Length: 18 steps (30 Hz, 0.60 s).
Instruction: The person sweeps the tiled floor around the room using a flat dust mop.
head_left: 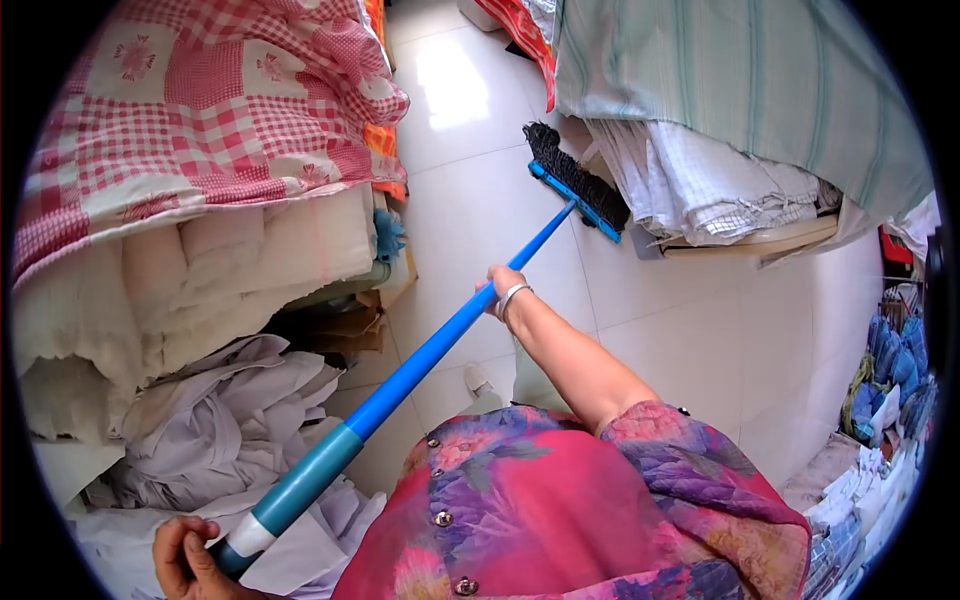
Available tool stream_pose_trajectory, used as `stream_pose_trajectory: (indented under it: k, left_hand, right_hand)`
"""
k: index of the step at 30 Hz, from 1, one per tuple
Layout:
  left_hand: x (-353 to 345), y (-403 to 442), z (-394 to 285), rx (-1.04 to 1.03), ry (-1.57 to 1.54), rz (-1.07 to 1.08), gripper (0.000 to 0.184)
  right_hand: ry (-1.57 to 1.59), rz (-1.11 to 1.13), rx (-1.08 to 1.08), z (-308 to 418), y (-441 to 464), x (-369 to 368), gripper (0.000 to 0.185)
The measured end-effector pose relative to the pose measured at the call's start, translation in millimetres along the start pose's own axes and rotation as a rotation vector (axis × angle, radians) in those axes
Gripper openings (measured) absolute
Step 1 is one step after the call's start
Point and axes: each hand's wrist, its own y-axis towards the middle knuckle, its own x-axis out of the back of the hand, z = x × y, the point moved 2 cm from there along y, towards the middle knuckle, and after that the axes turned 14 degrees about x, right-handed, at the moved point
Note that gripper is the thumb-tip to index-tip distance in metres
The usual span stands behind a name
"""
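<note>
A long broom point(420, 360) slants across the view, with a blue pole and a teal and white grip at its near end. My right hand point(499, 286), with a bracelet at the wrist, is closed round the pole partway down. At the lower left my left hand point(188, 560) has its fingers curled at the dark top end of the pole, partly cut off by the view. The broom's blue head with black bristles point(580, 185) rests on the white tiled floor point(480, 210), close beside a low platform stacked with folded white cloth point(720, 180).
On the left, a red checked cloth point(200, 110) covers thick cream fabric layers point(240, 250), above a heap of white cloth point(220, 420). A pale green striped cover point(740, 80) hangs at the upper right. Blue and white fabric bundles point(895, 350) line the right edge.
</note>
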Motion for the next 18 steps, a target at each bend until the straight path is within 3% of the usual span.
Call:
stream_pose_trajectory:
  k: [2,3,9,11,13,14,18]
  left_hand:
    - [14,5,6,0.034,0.051,-0.111,0.017]
    - [22,11,7,-0.006,0.048,-0.006,0.017]
    - [39,59,26,-0.023,0.087,-0.221,0.020]
    - [34,76,37,0.068,0.041,-0.194,0.022]
    - [26,84,47,0.141,-0.217,0.345,0.027]
    - [26,83,49,0.110,-0.211,0.430,0.031]
    - [46,76,64,0.172,-0.107,0.297,0.023]
  right_hand:
    - [0.019,0.016,-0.010,-11,-13,5,0.019]
    - [0.020,0.015,-0.004,-19,-19,7,0.019]
    - [0.220,-0.057,-0.151,-65,-58,21,0.012]
    - [0.292,-0.170,-0.218,-78,-69,23,0.012]
    - [0.311,-0.252,-0.263,-88,-65,24,0.013]
    - [0.338,-0.330,-0.284,-91,-63,25,0.013]
    - [0.367,-0.455,-0.328,-98,-52,11,0.013]
